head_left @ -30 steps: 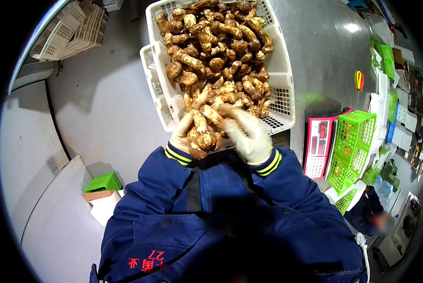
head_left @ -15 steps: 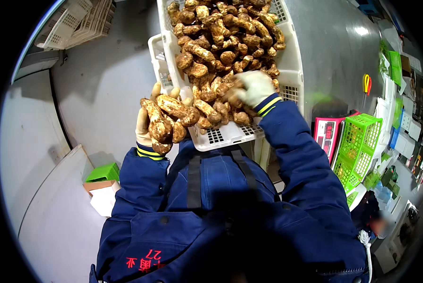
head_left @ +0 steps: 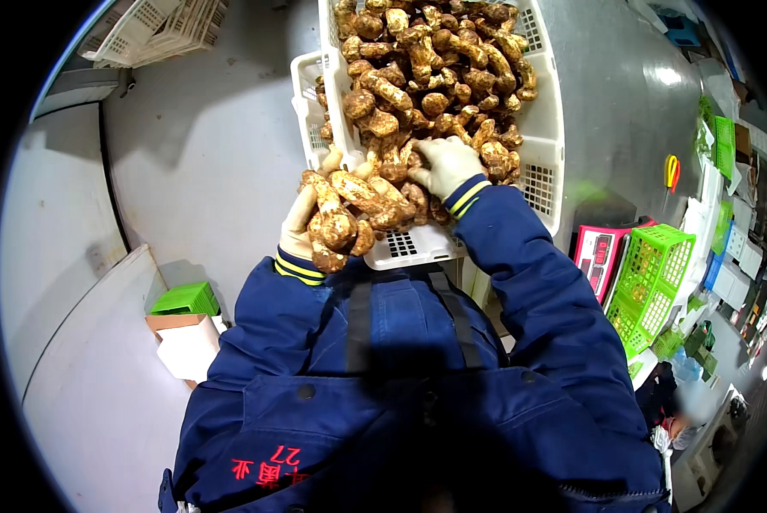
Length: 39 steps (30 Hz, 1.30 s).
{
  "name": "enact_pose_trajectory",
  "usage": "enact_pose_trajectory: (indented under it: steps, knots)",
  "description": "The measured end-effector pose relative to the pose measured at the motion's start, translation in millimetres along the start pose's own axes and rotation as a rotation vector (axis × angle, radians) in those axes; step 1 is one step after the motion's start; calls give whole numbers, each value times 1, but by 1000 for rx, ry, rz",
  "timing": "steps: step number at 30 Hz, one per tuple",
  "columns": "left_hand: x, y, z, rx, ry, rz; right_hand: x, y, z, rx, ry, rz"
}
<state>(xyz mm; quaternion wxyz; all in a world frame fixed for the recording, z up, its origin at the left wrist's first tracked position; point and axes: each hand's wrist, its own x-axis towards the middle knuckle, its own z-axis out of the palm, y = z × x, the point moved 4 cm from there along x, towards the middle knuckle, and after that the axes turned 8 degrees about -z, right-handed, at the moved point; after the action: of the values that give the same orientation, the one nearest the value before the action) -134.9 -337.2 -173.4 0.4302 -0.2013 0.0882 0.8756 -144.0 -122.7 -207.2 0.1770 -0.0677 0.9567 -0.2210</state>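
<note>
Brown, thick-stemmed mushrooms point(head_left: 435, 81) fill a white plastic crate point(head_left: 550, 128) in front of me. My left hand point(head_left: 299, 224), in a pale glove, cradles several mushrooms point(head_left: 336, 222) near the crate's front left corner; its fingertips show above them. My right hand point(head_left: 448, 166), gloved too, reaches into the front of the heap with fingers bent down on mushrooms there. Its fingertips are partly hidden, so whether it grips one cannot be made out.
Another white crate point(head_left: 306, 107) shows at the left, under the full one. To the right stand a red-framed scale point(head_left: 598, 256) and a green basket point(head_left: 653, 282). Scissors with yellow and red handles point(head_left: 672, 173) lie beyond. At the left are a green crate point(head_left: 186, 299) and a cardboard box point(head_left: 165, 323).
My view has shifted, so the crate sits farther right. My left hand has come closer to the right hand with its mushrooms. The right hand has moved slightly left over the heap.
</note>
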Motion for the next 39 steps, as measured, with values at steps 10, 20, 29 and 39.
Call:
enact_pose_trajectory:
  steps: [10,20,29,39]
  knots:
    - [13,-29,25,150,-120,-133,-51,12,-31,1897,203,81]
    - [58,-85,100,230,-238,-496,-160,25,-54,2042,671,186]
    - [132,-261,227,628,-431,-661,-365,54,-94,1534,1423,365]
    - [176,-436,278,927,-399,-709,-433,47,-52,1634,1600,597]
